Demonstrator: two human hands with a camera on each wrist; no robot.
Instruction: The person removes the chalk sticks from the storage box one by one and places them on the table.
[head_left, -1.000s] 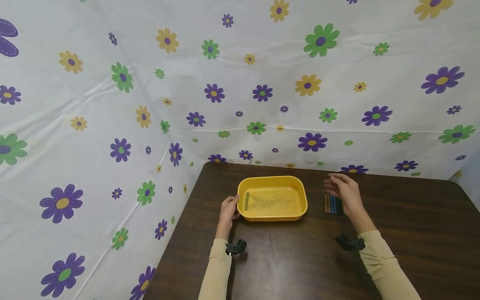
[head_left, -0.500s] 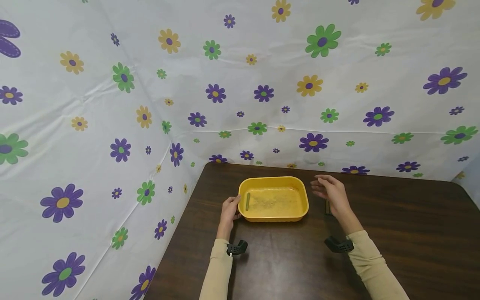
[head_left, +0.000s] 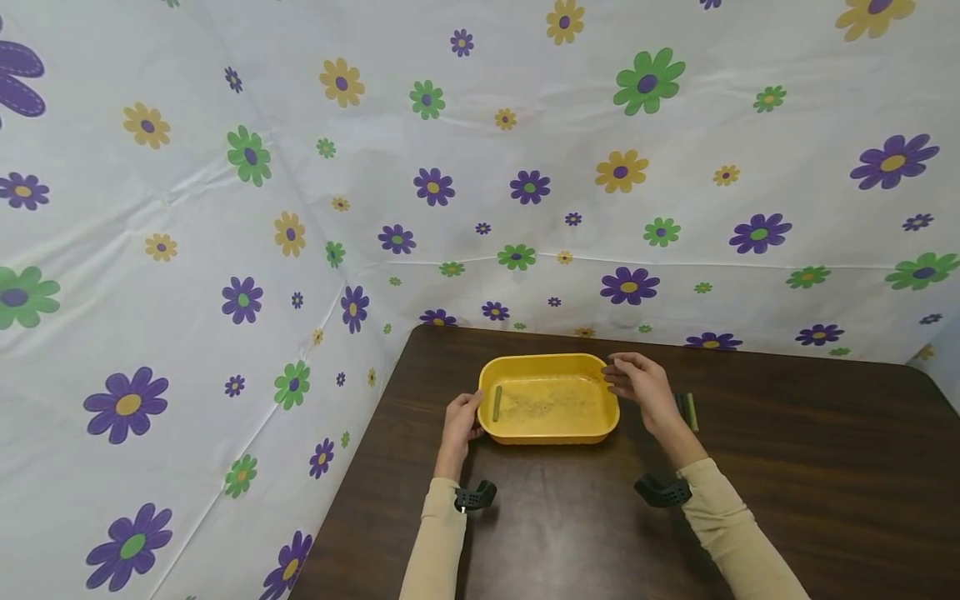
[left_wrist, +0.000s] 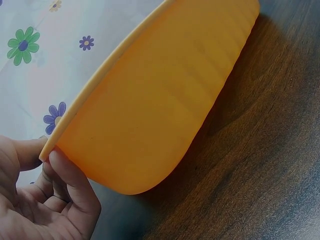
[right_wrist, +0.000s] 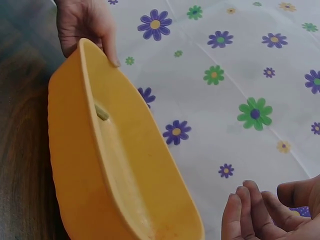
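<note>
My left hand (head_left: 457,423) pinches the left rim of a yellow plastic tray (head_left: 547,438) between thumb and fingers; the left wrist view shows the grip at the rim's corner (left_wrist: 50,150). Inside the tray, by its left end, lies a short olive-green stick (head_left: 497,403). My right hand (head_left: 647,390) hovers at the tray's right rim, fingers loosely bent and nothing between them, as the right wrist view of the hand (right_wrist: 272,212) also shows. Beyond the right wrist, a green stick (head_left: 692,412) and a dark one lie side by side, partly hidden by that hand.
The dark wood table (head_left: 555,517) carries the tray near its back left. A white sheet with printed flowers (head_left: 555,283) hangs right behind the table's far edge and along the left side. Each wrist wears a black band (head_left: 475,497).
My right hand has moved left, from over the row of coloured sticks to the tray's right rim. The left hand keeps its hold, and the tray and the stick inside stay put.
</note>
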